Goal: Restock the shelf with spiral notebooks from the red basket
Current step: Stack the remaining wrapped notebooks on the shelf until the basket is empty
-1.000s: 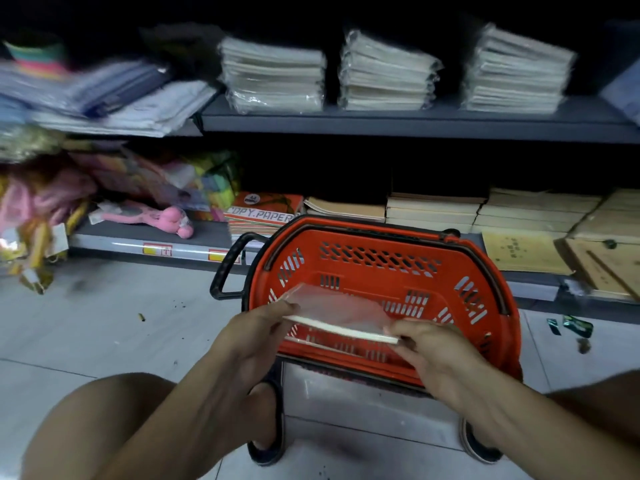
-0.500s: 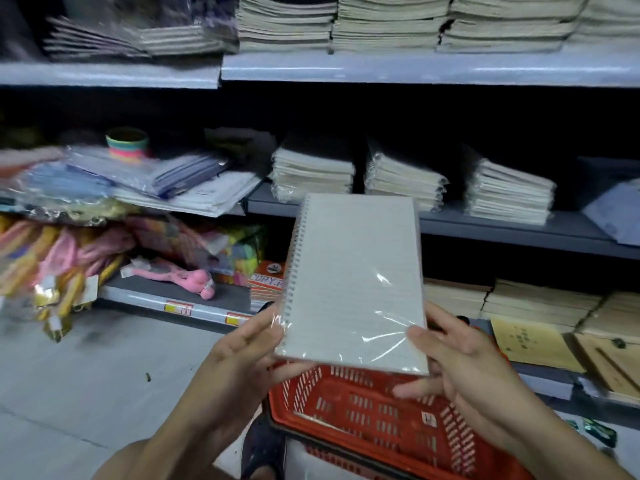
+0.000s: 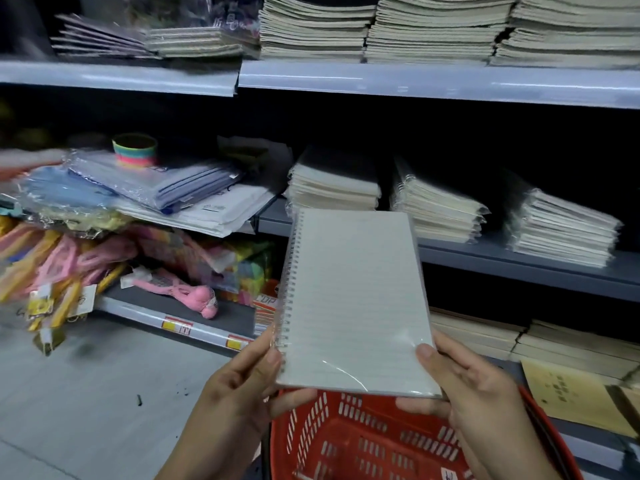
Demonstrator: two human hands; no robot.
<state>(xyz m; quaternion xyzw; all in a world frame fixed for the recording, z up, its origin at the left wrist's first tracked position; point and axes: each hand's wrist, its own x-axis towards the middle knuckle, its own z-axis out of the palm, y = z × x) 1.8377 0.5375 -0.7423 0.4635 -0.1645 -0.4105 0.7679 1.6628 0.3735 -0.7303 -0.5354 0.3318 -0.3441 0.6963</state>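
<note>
I hold a plastic-wrapped spiral notebook point(image 3: 353, 299) upright in front of the shelves, spiral binding on its left. My left hand point(image 3: 242, 393) pinches its lower left corner at the spiral. My right hand point(image 3: 464, 386) pinches the lower right corner, thumb on the cover. The red basket point(image 3: 363, 441) sits directly below the notebook. Three stacks of wrapped spiral notebooks point(image 3: 436, 209) lie on the grey middle shelf point(image 3: 519, 261) behind it.
Tall stacks of exercise books point(image 3: 415, 26) fill the top shelf. Folders point(image 3: 166, 188), a rainbow spring toy point(image 3: 135, 150) and pink toys point(image 3: 180, 292) crowd the left shelves. Brown paper books point(image 3: 554, 344) lie on the bottom shelf at right. Grey floor lies at lower left.
The notebook came out of the basket and rose flat-to-upright in both hands. My view lifted from the basket to the middle and top shelves.
</note>
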